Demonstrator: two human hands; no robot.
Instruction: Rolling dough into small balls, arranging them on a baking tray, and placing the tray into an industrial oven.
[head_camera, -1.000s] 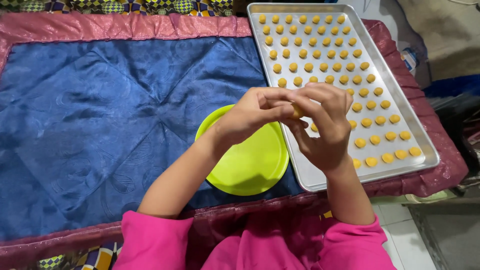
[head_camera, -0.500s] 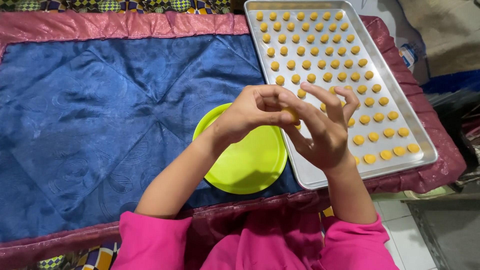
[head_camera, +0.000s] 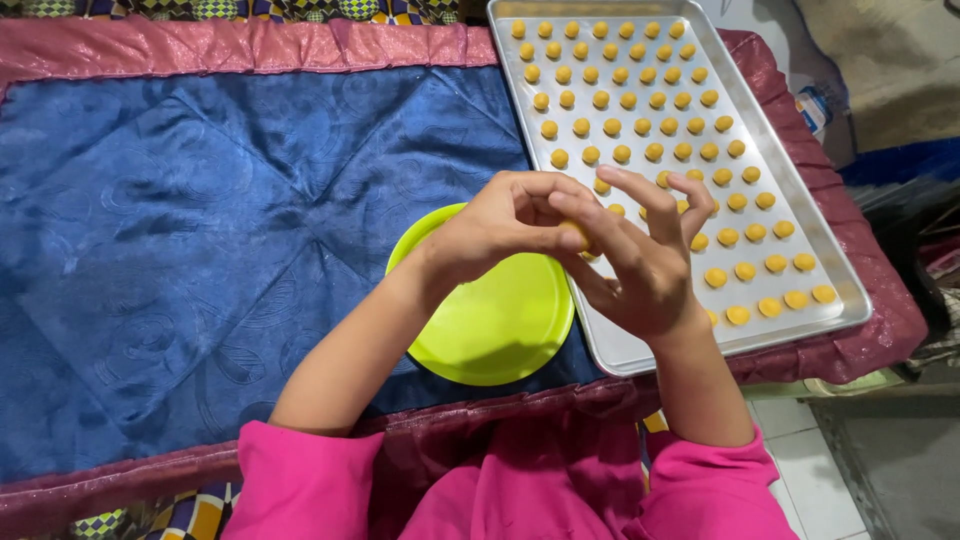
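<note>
My left hand (head_camera: 505, 222) and my right hand (head_camera: 640, 260) meet above the edge of a lime-green round plate (head_camera: 495, 325). Between the left fingertips and the right palm sits a small yellow dough ball (head_camera: 578, 236). The right hand's fingers are spread and slightly curled. To the right lies a metal baking tray (head_camera: 620, 345) with several rows of small yellow dough balls (head_camera: 655, 100). Both forearms come out of pink sleeves (head_camera: 300, 480).
A blue quilted cloth (head_camera: 200, 220) with a pink border covers the surface. The tray reaches the cloth's right edge. Beyond it to the right are dark items and a tiled floor (head_camera: 800, 440).
Both hands have stayed together above the plate and tray edge. The right hand's fingers have opened out, and the dough ball now shows between the hands.
</note>
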